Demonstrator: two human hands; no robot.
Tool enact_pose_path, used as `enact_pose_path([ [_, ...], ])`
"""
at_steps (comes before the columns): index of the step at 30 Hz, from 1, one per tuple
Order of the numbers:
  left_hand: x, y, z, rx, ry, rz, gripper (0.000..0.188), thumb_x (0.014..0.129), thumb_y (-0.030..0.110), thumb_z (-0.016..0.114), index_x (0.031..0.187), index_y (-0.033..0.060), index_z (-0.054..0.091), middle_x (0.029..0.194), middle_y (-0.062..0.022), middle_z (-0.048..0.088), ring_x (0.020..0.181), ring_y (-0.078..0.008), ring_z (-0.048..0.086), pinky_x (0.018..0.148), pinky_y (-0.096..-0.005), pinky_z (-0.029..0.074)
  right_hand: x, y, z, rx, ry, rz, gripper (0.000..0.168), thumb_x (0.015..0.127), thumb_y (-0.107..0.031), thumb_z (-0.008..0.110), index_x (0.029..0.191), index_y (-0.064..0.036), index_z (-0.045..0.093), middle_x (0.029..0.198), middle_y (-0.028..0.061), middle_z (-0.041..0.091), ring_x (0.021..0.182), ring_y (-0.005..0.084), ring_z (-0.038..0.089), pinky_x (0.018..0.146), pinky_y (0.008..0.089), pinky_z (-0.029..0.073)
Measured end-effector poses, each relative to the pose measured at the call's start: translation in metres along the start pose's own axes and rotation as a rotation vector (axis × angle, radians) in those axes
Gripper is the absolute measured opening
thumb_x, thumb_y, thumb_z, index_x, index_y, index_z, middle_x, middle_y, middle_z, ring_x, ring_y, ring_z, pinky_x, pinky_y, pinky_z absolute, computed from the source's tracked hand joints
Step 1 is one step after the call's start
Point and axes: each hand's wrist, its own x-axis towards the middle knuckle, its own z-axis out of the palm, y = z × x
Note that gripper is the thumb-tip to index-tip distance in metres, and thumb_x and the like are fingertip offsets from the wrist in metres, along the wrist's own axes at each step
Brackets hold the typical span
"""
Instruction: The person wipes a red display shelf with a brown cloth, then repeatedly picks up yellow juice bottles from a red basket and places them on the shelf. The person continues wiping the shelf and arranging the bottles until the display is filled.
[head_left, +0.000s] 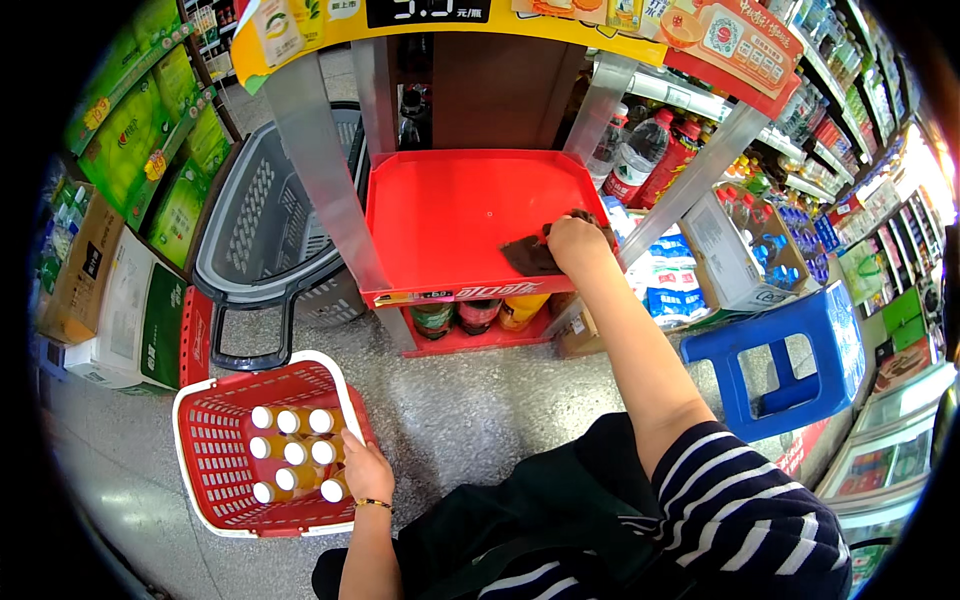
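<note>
My right hand (576, 244) holds a dark brown cloth (529, 256) pressed on the red shelf (465, 217) of a display rack, near its right front corner. The rest of that shelf surface shows bare red. My left hand (366, 469) is at the right rim of a red plastic shopping basket (217, 450) with a white edge, fingers over the rim. Inside the basket stand several bottles of yellow-orange drink with white caps (296, 452). On the rack's lower shelf, under the red one, are large soft drink bottles (480, 313).
A grey shopping basket (262, 195) with a black handle stands left of the rack. A blue plastic stool (787, 367) is at the right, beside cartons of bottles (750, 247). Green packs (127, 142) and boxes (124, 322) line the left; stocked shelves fill the right.
</note>
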Motion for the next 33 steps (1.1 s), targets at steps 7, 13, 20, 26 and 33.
enact_pose_path([
  [7, -0.001, 0.0, 0.0, -0.003, 0.027, 0.009, 0.051, 0.088, 0.013, 0.047, 0.13, -0.0074, 0.026, 0.113, -0.0308, 0.05, 0.091, -0.0446, 0.056, 0.078, -0.0481, 0.046, -0.039, -0.073, -0.056, 1.323, 0.017, -0.302, 0.038, 0.078, -0.023, 0.065, 0.104, 0.003, 0.055, 0.099, 0.0203, 0.062, 0.094, 0.0311, 0.061, 0.081, 0.0366, 0.047],
  [13, -0.001, 0.0, 0.001, 0.016, 0.023, 0.006, 0.052, 0.088, 0.012, 0.048, 0.13, -0.0079, 0.026, 0.114, -0.0314, 0.05, 0.091, -0.0452, 0.056, 0.078, -0.0477, 0.046, -0.103, -0.095, -0.047, 1.096, -0.312, -0.592, 0.036, 0.081, -0.02, 0.065, 0.109, -0.002, 0.052, 0.092, 0.0133, 0.059, 0.094, 0.0196, 0.06, 0.079, 0.0333, 0.047],
  [20, 0.0, 0.006, -0.003, 0.036, -0.027, -0.05, 0.052, 0.088, 0.012, 0.048, 0.13, -0.0082, 0.026, 0.112, -0.0305, 0.051, 0.09, -0.0443, 0.056, 0.076, -0.0474, 0.047, -0.083, -0.004, -0.067, 1.246, 0.157, -0.269, 0.051, 0.076, -0.016, 0.067, 0.121, -0.002, 0.046, 0.106, 0.0159, 0.058, 0.1, 0.0251, 0.057, 0.086, 0.0366, 0.046],
  [26, 0.001, 0.005, -0.003, 0.021, 0.003, -0.015, 0.052, 0.087, 0.012, 0.048, 0.13, -0.0085, 0.026, 0.111, -0.0308, 0.05, 0.09, -0.0441, 0.056, 0.077, -0.0476, 0.047, -0.007, 0.005, -0.023, 0.291, 0.15, 0.218, 0.074, 0.078, -0.03, 0.066, 0.138, -0.011, 0.027, 0.143, 0.0254, 0.018, 0.12, 0.0467, 0.039, 0.097, 0.044, 0.04],
  [33, 0.003, 0.009, -0.004, 0.017, -0.058, -0.062, 0.051, 0.087, 0.012, 0.048, 0.129, -0.009, 0.026, 0.108, -0.0307, 0.051, 0.09, -0.0438, 0.056, 0.076, -0.048, 0.046, 0.057, -0.053, -0.002, 0.402, 0.043, 0.163, 0.071, 0.074, -0.058, 0.055, 0.132, -0.02, 0.043, 0.14, 0.0149, 0.029, 0.129, 0.0376, 0.023, 0.102, 0.0554, 0.02],
])
